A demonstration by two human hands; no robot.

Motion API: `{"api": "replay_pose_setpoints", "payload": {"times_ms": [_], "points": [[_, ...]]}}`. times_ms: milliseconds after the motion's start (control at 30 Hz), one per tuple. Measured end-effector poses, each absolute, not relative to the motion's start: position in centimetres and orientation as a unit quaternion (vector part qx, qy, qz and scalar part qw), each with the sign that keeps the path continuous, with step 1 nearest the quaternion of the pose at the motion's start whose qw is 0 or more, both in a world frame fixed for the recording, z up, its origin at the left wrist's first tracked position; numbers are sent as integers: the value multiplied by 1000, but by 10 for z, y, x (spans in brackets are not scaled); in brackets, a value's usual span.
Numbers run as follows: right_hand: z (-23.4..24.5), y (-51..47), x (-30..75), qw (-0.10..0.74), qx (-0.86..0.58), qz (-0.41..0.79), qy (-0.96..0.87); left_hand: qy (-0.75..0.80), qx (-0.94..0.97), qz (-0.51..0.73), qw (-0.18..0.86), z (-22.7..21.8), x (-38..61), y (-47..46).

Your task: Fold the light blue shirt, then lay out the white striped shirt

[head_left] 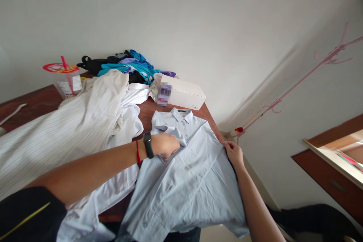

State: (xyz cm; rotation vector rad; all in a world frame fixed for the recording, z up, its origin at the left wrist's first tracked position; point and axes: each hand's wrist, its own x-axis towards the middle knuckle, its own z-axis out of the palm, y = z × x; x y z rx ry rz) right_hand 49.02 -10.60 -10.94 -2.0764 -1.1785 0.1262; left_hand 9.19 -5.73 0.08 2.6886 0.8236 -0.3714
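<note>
Wall (198, 15): standing pale behind the table.
Table (146, 112): bearing a light blue shirt (195, 170), collar facing the wall, hem hanging past the near edge.
Left hand (166, 145): curling its fingers against the shirt front; whether they are gripping, I cannot tell.
Right hand (234, 154): pinching the side edge.
Cloth: looking light, soft, easily creasing.
Best holds: probably shoulders and side edges.
</note>
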Motion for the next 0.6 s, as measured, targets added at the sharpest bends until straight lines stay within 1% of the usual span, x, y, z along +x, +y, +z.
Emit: {"api": "replay_pose_setpoints", "payload": {"times_ms": [133, 367, 500, 600], "points": [[-111, -106, 491, 367, -806, 50, -461, 278, 939, -126, 156, -1, 93, -57], [-113, -106, 492, 369, -804, 49, -464, 266, 932, -146, 198, 3, 93, -53], [-113, -106, 492, 371, -803, 48, -465, 235, 937, -167, 195, 7, 91, -52], [-114, -106, 493, 372, -802, 51, -465, 232, 939, -158, 197, 13, 88, -49]]}}
